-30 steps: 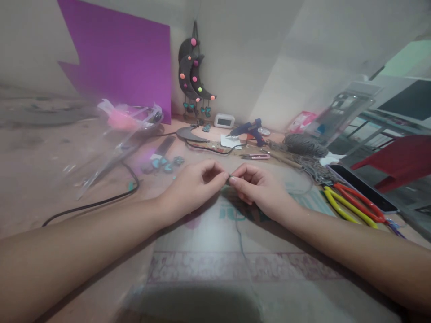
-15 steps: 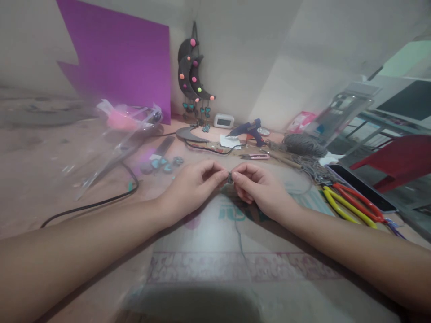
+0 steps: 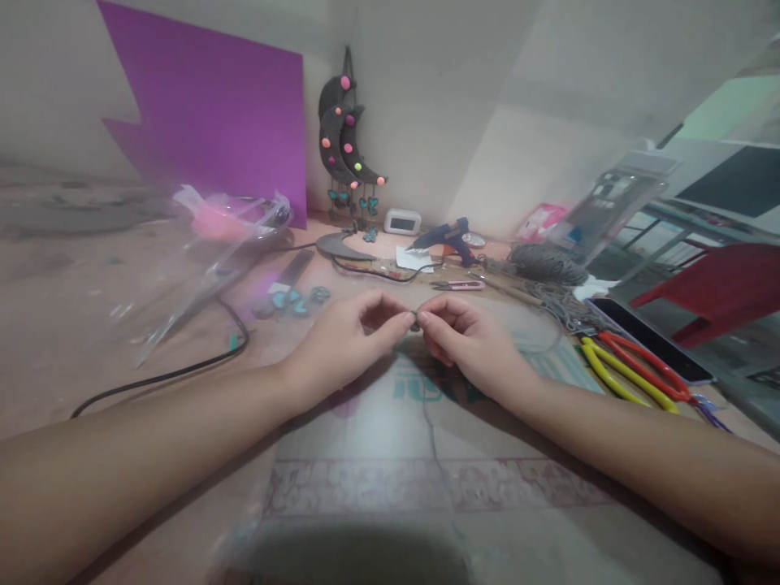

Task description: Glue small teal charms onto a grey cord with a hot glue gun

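So, pinching a small dark piece (image 3: pixel 415 322) between both hands, low over the printed sheet (image 3: pixel 353 487) on the counter (image 3: pixel 49 325). Grip pretty much closed on both sides: left hand (image 3: pixel 359 333) holding one side of it with thumb and fingertips, right hand (image 3: pixel 472 337) doing the same on the other, fingertips almost meeting. Too tiny to make out the exact shape, tbh. Below the hands, a thin grey thread (image 3: pixel 434 447) trailing down across the sheet.

Just beyond the hands, pink snips (image 3: pixel 460 285), then a blue glue gun (image 3: pixel 444 237) lying near a little white clock (image 3: pixel 403 222). Off to the left, some teal pieces (image 3: pixel 288 301) and a black cable (image 3: pixel 158 377). Over on the right, grey yarn (image 3: pixel 547 264), a phone (image 3: pixel 651 340) and red and yellow handles (image 3: pixel 630 374). At the back, dark moon shapes (image 3: pixel 334 138) dotted with colourful balls, hanging by the wall.
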The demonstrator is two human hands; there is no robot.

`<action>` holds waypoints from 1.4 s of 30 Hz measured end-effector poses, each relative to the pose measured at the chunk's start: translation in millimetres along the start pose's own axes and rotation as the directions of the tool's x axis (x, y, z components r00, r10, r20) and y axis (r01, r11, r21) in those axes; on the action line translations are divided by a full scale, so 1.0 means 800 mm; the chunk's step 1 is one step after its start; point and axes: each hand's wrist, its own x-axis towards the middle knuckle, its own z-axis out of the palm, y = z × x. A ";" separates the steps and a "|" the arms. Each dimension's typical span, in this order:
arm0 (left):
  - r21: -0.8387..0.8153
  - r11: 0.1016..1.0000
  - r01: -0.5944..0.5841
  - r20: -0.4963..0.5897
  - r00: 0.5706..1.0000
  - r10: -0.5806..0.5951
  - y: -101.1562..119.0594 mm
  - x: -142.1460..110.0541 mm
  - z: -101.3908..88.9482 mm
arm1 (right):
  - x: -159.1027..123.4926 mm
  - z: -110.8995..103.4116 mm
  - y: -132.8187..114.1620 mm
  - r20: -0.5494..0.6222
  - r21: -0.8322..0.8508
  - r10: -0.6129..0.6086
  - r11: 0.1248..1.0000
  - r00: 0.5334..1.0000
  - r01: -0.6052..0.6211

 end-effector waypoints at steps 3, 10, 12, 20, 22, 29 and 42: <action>0.053 0.999 -0.003 -0.010 1.000 0.003 0.001 0.000 0.000 | 0.000 0.000 0.001 0.006 -0.033 -0.016 0.999 1.000 0.016; 0.100 0.995 -0.025 0.016 1.000 0.024 -0.005 -0.001 0.000 | 0.001 0.000 0.004 0.017 -0.035 -0.015 0.999 1.000 0.016; 0.108 0.994 -0.032 0.024 0.999 0.029 -0.004 0.000 0.000 | 0.001 0.000 0.003 0.029 -0.015 -0.003 1.000 1.000 0.003; 0.037 0.999 -0.030 0.052 0.998 0.028 -0.006 0.000 -0.001 | 0.000 -0.001 0.003 -0.012 0.007 0.021 1.000 1.000 -0.021; 0.011 1.000 -0.022 0.038 0.999 0.022 -0.010 0.000 -0.001 | 0.000 -0.001 0.003 -0.005 0.009 0.014 1.000 1.000 -0.014; -0.104 0.994 -0.028 -0.035 0.999 0.025 -0.018 0.003 0.002 | -0.001 0.000 -0.001 -0.008 -0.007 -0.011 1.000 1.000 0.011; 0.066 0.997 -0.032 0.014 0.999 0.031 -0.004 0.001 0.002 | 0.001 -0.005 0.008 -0.041 0.011 -0.018 1.000 0.999 0.019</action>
